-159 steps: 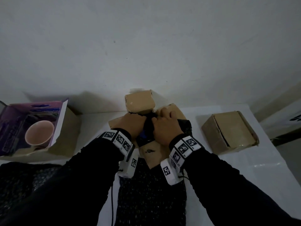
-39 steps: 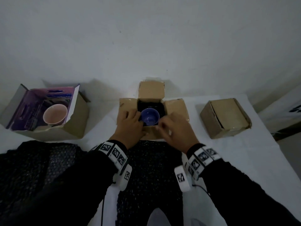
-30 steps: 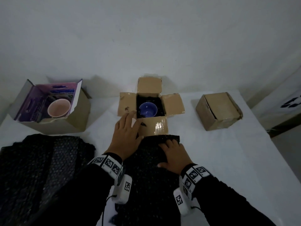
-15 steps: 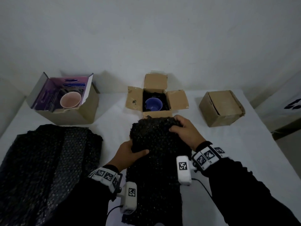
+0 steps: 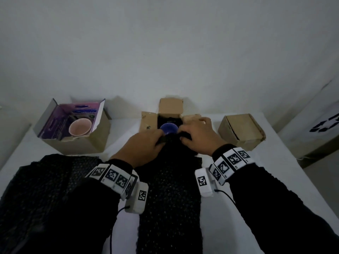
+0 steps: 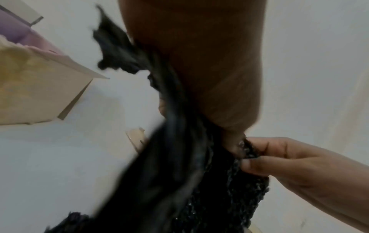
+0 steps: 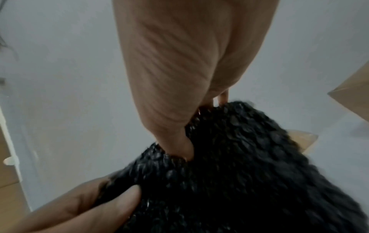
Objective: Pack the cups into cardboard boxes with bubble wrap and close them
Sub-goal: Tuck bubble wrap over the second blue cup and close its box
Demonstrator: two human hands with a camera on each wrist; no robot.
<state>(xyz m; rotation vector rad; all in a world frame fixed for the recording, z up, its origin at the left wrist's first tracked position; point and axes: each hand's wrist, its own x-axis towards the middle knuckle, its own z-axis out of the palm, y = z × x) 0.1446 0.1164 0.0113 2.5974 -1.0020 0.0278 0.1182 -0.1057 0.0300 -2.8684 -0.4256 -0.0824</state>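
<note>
A blue cup (image 5: 169,128) sits in the open middle cardboard box (image 5: 149,121), which is lined with black wrap. A long strip of black bubble wrap (image 5: 169,189) lies in front of that box. My left hand (image 5: 145,147) and right hand (image 5: 197,139) both pinch its far end and hold it up at the box's near edge. In the left wrist view my left hand (image 6: 199,71) grips the bunched wrap (image 6: 175,165), and the right hand's fingers (image 6: 279,160) pinch it too. In the right wrist view my thumb (image 7: 175,141) presses into the wrap (image 7: 239,173).
At the left an open box (image 5: 88,142) with a purple lining holds a pink cup (image 5: 80,127). A shut cardboard box (image 5: 241,131) stands at the right. More black bubble wrap (image 5: 42,189) lies at the near left on the white table (image 5: 238,180).
Both hands left the middle box, took hold of the bubble wrap strip and carried its end forward to the box. It now reaches the box's near edge.
</note>
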